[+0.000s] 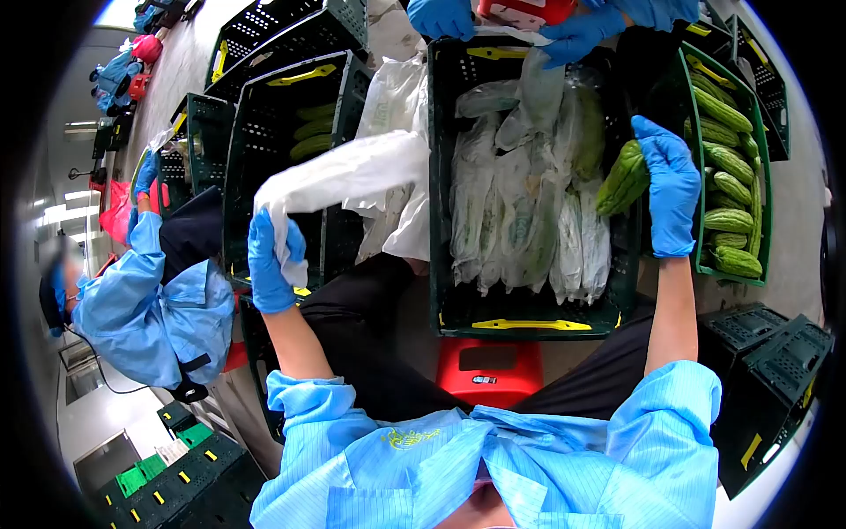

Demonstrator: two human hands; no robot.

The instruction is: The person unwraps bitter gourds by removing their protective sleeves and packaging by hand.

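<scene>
My left hand (275,263), in a blue glove, is closed around the end of a white plastic bag (348,172). The bag stretches limply to the right, toward the middle crate. In my right hand (667,187), also gloved in blue, is a green, bumpy bitter melon (624,181), held over the right side of that crate. Several bagged bitter melons (507,207) lie packed inside the dark green crate (451,323) between my legs. More white bags (390,101) hang beside its left wall.
On the right, a green crate (765,251) holds loose bitter melons. A left crate (236,172) contains a few green vegetables. Another person's gloved hands (577,37) are at the middle crate's far end. A co-worker (167,317) sits at left. A red stool (489,388) is below me.
</scene>
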